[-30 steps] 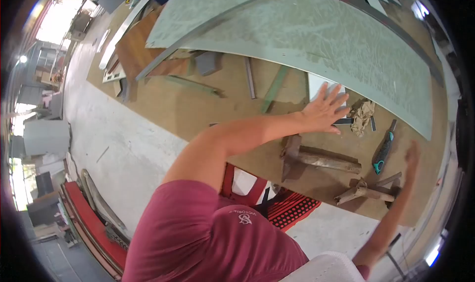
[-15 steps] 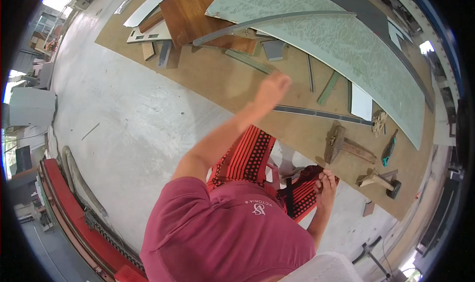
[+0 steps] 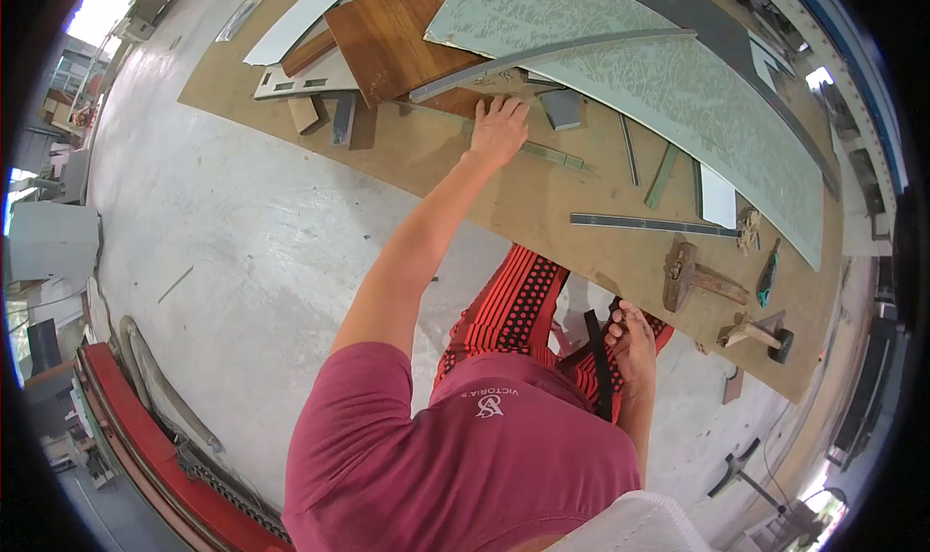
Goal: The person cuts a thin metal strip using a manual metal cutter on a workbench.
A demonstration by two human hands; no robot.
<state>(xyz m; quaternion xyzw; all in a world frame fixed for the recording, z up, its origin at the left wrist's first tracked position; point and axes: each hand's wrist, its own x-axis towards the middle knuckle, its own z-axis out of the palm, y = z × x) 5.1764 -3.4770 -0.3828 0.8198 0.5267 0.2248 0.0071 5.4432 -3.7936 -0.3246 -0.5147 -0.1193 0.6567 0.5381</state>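
Note:
My left hand reaches across the worktable with its fingers stretched and slightly apart, nothing visibly gripped. Its fingertips are by the lower edge of a brown wood-look board and near small loose bits; whether they touch is hard to tell. A green strip lies just right of the hand, and a small grey block sits beyond it. Over my lap, my right hand is curled, thumb and fingers drawn together; anything inside is too small to name. A black strap hangs beside it.
A large patterned pale green panel covers the far side of the table, with a curved grey strip across it. A dark strip, a big wooden-handled hammer, a smaller hammer and a teal-handled tool lie at right.
My left hand has moved left and farther over the table, from above the dark strip to the brown board's edge, and its fingers have opened out. My right hand stays over my lap.

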